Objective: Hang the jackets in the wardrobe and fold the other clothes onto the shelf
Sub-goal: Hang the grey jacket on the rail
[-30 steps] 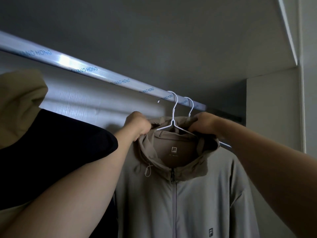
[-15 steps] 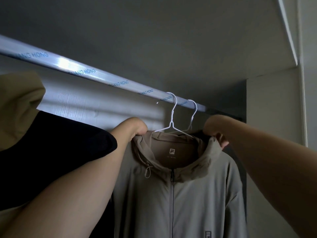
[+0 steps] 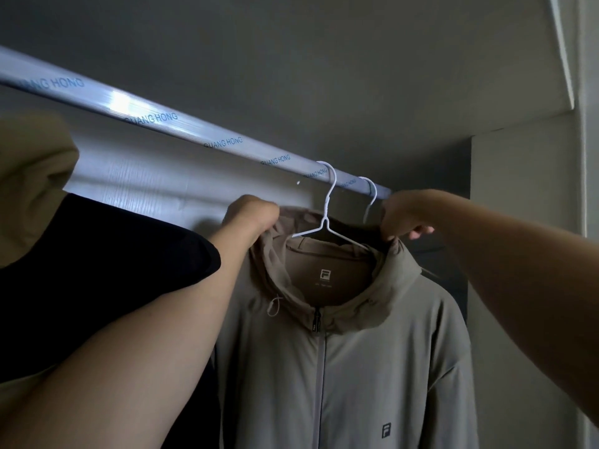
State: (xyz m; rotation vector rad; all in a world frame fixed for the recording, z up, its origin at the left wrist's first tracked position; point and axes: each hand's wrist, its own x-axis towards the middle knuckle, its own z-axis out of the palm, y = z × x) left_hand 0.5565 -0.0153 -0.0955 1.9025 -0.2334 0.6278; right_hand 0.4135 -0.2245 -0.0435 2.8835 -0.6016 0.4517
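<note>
Hands spread apart since earlier: our left hand and right hand each grip hood fabric, squaring the jacket on its hanger, already hooked over the wardrobe rail.

1. Rail: silver, repeating blue lettering.
2. Hanger on the rail: white wire. Second hanger: also white.
3. Jacket under the rail: plain grey-taupe, browner lining, dark zip pull, white cord, dark chest logo.
4. Garment under the rail's left end: black.
5. Tan garment above it.
6. Back panel behind the rail: off-white woodgrain.
</note>
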